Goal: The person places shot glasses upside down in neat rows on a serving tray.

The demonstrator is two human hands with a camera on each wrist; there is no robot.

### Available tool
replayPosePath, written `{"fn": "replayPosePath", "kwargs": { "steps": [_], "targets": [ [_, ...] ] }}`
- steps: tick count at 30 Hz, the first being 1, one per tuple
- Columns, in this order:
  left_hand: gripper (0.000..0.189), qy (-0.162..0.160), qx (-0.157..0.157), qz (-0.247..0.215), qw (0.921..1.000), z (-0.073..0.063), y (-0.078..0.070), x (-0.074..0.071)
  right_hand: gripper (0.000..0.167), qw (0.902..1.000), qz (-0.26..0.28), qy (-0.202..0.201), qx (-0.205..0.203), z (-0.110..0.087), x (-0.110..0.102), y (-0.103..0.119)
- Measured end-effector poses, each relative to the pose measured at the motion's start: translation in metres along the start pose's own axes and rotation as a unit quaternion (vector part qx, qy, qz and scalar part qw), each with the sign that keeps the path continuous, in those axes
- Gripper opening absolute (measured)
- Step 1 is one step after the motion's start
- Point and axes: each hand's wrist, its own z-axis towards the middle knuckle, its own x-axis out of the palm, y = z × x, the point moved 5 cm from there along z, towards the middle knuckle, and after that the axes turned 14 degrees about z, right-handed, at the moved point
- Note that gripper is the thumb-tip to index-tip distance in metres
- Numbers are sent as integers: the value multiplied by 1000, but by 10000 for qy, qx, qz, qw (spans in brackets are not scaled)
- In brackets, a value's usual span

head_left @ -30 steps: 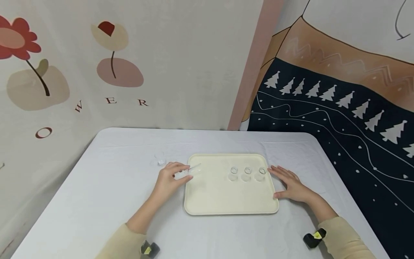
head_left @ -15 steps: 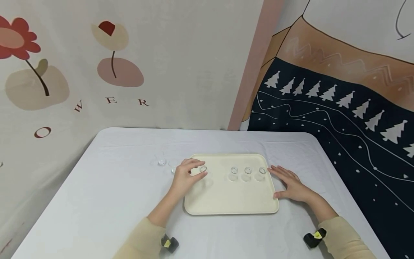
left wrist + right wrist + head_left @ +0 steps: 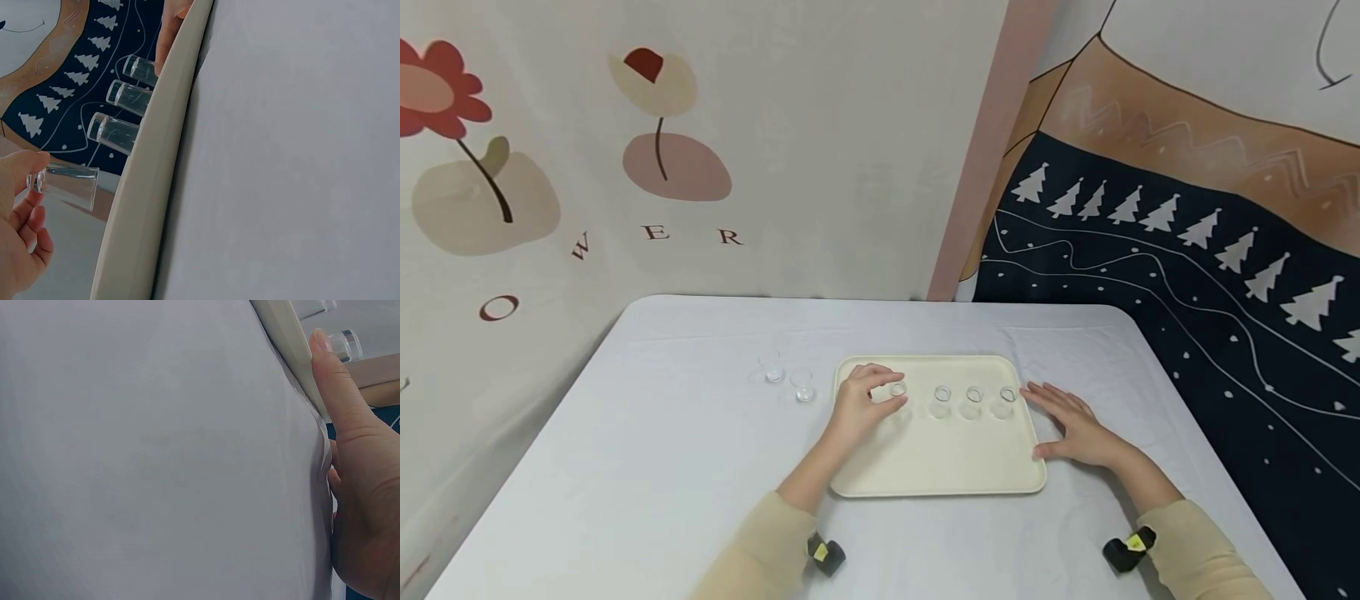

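Note:
Between its thumb and fingertips, my left hand (image 3: pixel 859 406) pinches a small clear shot glass (image 3: pixel 70 186) by its thick base, mouth down, over the left part of the cream tray (image 3: pixel 936 468). Three like shot glasses stand mouth down in a row on the tray's right side: a left one (image 3: pixel 942 403), a middle one (image 3: pixel 973 403) and a right one (image 3: pixel 1004 403). My right hand (image 3: pixel 1077 432) rests against the tray's right edge with fingers extended; its thumb (image 3: pixel 340 387) touches the rim in the right wrist view.
Two more clear glasses, one farther (image 3: pixel 773 372) and one nearer (image 3: pixel 803 388), stand upright on the white-covered table (image 3: pixel 647 450) left of the tray. A printed wall cloth (image 3: pixel 820 167) hangs behind the table.
My left hand has carried the shot glass rightward from the tray's left edge to over the tray, turning it mouth down. My right hand has stayed in place.

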Motion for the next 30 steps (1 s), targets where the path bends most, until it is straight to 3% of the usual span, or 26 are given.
{"fn": "replayPosePath", "kwargs": {
  "steps": [8, 18, 30],
  "targets": [
    [28, 43, 215, 51, 9997, 3, -2, 11, 97, 10000, -20, -6, -36, 0, 0, 0],
    [28, 298, 170, 124, 9993, 5, -3, 21, 97, 10000, -6, -2, -99, 0, -1, 3],
    [30, 581, -209, 160, 9980, 4, 2, 27, 97, 10000, 54, -8, -75, -1, -1, 3]
  ]
}}
